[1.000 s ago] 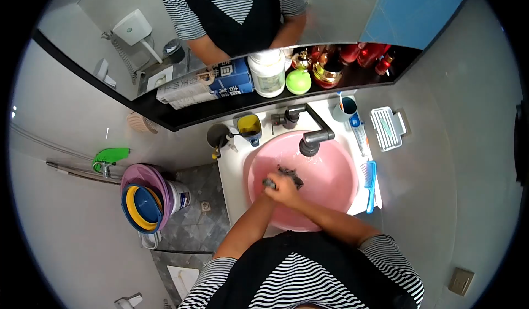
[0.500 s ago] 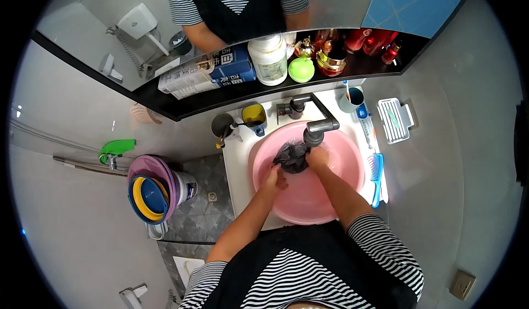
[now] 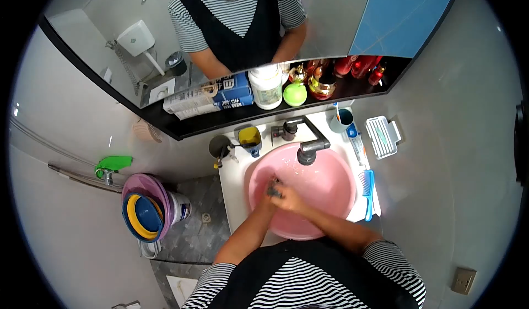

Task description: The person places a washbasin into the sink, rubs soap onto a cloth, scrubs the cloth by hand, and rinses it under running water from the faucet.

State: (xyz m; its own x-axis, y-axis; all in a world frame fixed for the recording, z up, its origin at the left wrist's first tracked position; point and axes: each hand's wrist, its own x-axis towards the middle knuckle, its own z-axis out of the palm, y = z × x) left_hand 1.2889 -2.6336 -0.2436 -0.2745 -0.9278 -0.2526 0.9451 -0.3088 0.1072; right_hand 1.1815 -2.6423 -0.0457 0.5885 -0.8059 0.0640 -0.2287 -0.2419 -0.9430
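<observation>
And up on the shelf (image 3: 220, 122), here's the boldest print in the room: the carton (image 3: 234, 91), big white Chinese characters on its blue end, one looking like 白, the rest too blurred to call! Along its pale side, more characters, grey-blue and slanting, just out of reading range. Next door, the white bottle (image 3: 263, 76) wears a printed label (image 3: 269, 96), its lines too fine to make out. Down on the floor, the white bucket (image 3: 179, 209) shows dark markings on its side, and those can't be read either.
</observation>
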